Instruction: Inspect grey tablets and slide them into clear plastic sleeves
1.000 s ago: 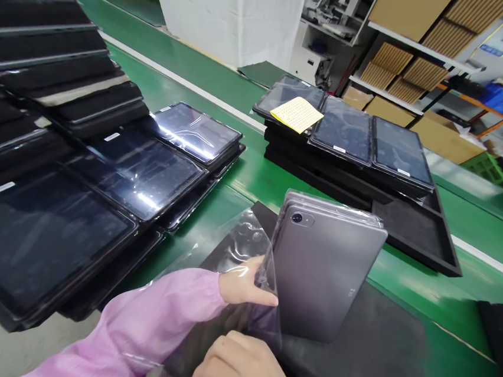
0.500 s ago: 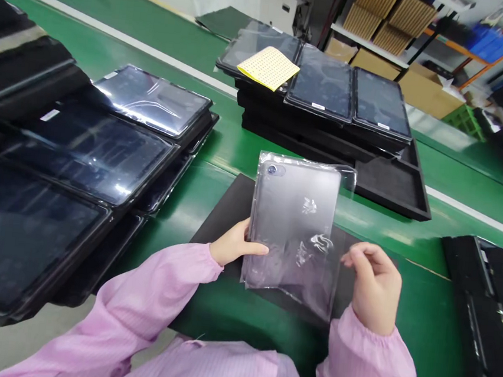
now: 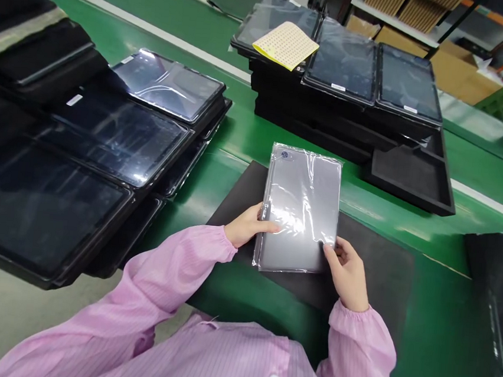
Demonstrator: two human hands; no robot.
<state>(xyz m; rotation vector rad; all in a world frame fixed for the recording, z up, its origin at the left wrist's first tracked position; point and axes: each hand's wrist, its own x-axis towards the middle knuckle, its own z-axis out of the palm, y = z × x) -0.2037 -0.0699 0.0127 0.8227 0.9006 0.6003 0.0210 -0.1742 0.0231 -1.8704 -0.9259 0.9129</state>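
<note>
A grey tablet (image 3: 299, 199) in a clear plastic bag is held over a dark mat (image 3: 376, 254), its back with the round camera facing up. My left hand (image 3: 250, 227) grips its left edge, thumb lying on top of the film. At the lower right corner, my right hand (image 3: 347, 269) pinches the bagged tablet between thumb and fingers. The film lies close against the tablet and shines with reflections. The fingers under the tablet are hidden.
Stacked black trays with tablets (image 3: 118, 134) stand at the left. Across the green bench (image 3: 440, 301), more tablets (image 3: 344, 61) lie on black trays (image 3: 413, 174), with a yellow sticker sheet (image 3: 286, 45) on top. Black trays (image 3: 491, 283) also stand at the right edge.
My right hand has moved left from beside the bag onto the tablet's lower right corner. The loose plastic that stuck out at the right is now drawn in against the tablet.
</note>
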